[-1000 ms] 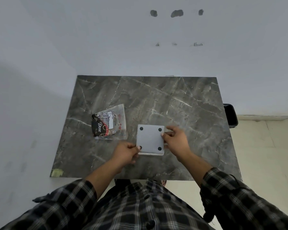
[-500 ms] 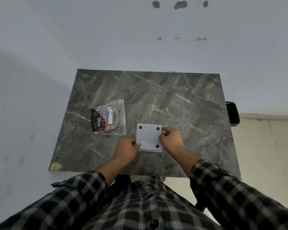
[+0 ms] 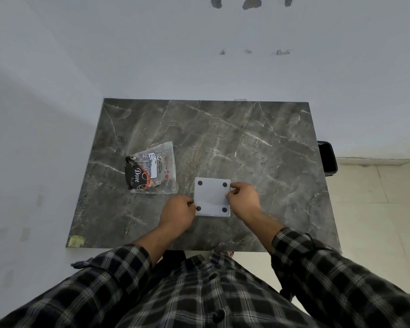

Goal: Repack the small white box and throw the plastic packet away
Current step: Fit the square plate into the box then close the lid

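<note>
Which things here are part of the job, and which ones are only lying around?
For the job: white box, held at its sides by the left hand and right hand; plastic packet; black bin beside the table, probably for the packet.

Lying about: yellow tape on the table corner.

Grey marble table (image 3: 246, 138) against white wall (image 3: 152, 55); pale tiled floor (image 3: 376, 209).

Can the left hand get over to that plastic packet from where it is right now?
Probably yes. The left hand is at the small white box's left edge, and the plastic packet lies apart, just up and left on bare table. Nothing lies between them, but the hand must leave the box first.
</note>
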